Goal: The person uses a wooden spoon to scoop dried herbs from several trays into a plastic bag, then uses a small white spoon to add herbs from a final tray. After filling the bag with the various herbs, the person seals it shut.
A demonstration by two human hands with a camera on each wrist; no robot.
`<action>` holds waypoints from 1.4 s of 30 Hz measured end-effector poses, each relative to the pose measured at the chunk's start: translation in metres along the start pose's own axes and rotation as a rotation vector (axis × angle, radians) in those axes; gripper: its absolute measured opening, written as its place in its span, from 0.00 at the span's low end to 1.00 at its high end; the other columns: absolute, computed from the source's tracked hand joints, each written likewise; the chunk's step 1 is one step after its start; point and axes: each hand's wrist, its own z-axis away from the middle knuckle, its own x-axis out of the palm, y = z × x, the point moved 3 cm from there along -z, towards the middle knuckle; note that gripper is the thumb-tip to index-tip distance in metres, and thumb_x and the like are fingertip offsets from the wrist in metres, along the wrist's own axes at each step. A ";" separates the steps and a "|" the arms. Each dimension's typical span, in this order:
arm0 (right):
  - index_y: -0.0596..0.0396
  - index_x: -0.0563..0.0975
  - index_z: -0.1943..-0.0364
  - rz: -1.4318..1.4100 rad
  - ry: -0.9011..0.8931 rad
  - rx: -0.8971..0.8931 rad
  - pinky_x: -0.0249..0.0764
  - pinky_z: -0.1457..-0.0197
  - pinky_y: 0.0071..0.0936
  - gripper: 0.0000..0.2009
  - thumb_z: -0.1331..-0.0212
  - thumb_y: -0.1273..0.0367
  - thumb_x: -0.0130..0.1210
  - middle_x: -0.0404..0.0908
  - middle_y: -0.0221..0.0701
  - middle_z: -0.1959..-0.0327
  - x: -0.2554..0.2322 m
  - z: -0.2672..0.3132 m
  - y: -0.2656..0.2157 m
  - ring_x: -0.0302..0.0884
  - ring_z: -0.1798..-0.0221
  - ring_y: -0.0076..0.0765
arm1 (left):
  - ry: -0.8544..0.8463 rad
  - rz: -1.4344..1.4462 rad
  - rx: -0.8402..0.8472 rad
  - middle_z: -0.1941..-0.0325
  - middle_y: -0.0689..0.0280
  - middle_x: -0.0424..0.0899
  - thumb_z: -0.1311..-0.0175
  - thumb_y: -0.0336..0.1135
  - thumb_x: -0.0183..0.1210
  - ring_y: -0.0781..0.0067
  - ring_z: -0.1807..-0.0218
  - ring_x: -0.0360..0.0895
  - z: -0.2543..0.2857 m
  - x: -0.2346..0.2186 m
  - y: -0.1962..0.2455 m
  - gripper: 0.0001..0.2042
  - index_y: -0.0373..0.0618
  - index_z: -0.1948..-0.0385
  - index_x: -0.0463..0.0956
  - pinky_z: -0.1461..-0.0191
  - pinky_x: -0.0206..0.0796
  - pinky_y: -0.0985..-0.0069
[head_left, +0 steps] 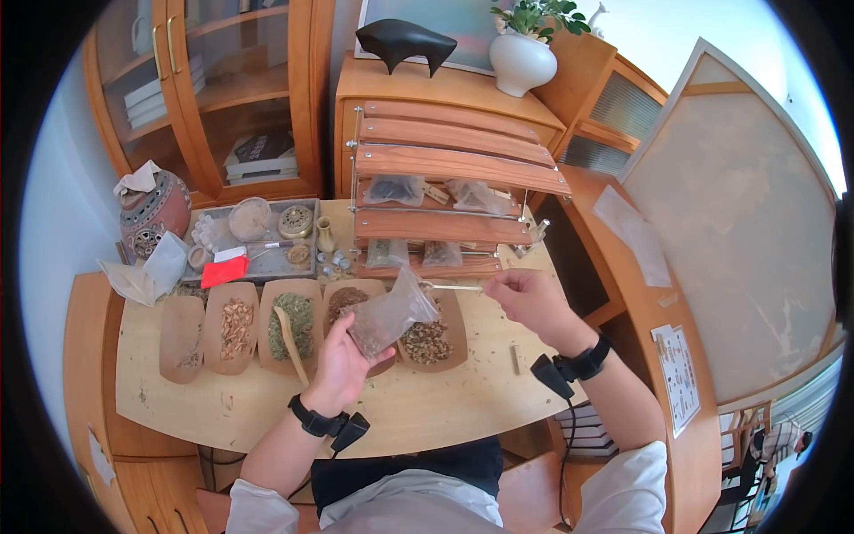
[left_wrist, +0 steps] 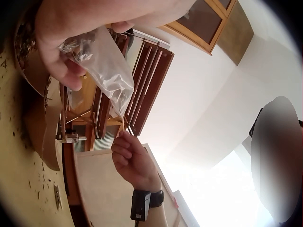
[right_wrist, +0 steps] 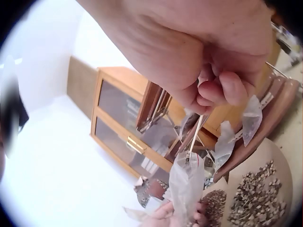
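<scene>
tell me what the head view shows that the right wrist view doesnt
Only the head view shows the row of wooden trays of dried herbs, the wooden scoop lying in one, the metal tray of small jars and the red card.

Only the right wrist view shows the right hand's fingertips pinching the thin tool up close.

Both show the left hand holding the clear bag, the tool's tip at its mouth.
</scene>
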 end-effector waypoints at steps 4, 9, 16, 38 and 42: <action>0.61 0.82 0.62 0.148 0.132 -0.327 0.60 0.74 0.14 0.08 0.35 0.68 0.60 0.73 0.17 0.78 0.006 0.011 -0.001 0.62 0.77 0.10 | 0.004 0.004 0.006 0.40 0.65 0.76 0.26 0.51 0.43 0.69 0.39 0.72 0.002 0.001 0.001 0.23 0.47 0.39 0.67 0.40 0.67 0.62; 0.61 0.81 0.63 0.075 0.246 -0.302 0.59 0.75 0.16 0.07 0.37 0.69 0.60 0.72 0.19 0.80 -0.005 0.003 0.026 0.61 0.77 0.11 | 0.021 0.032 0.030 0.39 0.66 0.75 0.26 0.50 0.42 0.71 0.40 0.73 -0.001 -0.007 0.001 0.22 0.48 0.39 0.65 0.43 0.69 0.63; 0.59 0.82 0.63 0.388 0.169 -0.356 0.73 0.67 0.28 0.07 0.41 0.70 0.59 0.81 0.38 0.74 0.020 -0.020 0.083 0.76 0.74 0.33 | 0.072 0.043 0.033 0.40 0.66 0.76 0.26 0.49 0.42 0.71 0.41 0.73 -0.002 -0.008 0.003 0.22 0.47 0.39 0.65 0.44 0.69 0.63; 0.65 0.81 0.58 -0.274 -0.238 0.215 0.63 0.72 0.16 0.11 0.36 0.69 0.56 0.73 0.22 0.75 0.031 -0.023 0.095 0.64 0.76 0.16 | 0.096 0.032 0.042 0.43 0.65 0.77 0.26 0.50 0.43 0.69 0.42 0.75 -0.006 -0.011 0.001 0.21 0.46 0.41 0.67 0.43 0.69 0.61; 0.64 0.80 0.57 -0.264 -0.179 0.161 0.62 0.72 0.16 0.11 0.35 0.69 0.56 0.70 0.20 0.76 0.008 -0.021 0.082 0.63 0.76 0.16 | 0.075 0.026 0.032 0.41 0.65 0.77 0.26 0.50 0.42 0.70 0.42 0.74 -0.007 -0.014 -0.001 0.22 0.47 0.39 0.66 0.43 0.69 0.62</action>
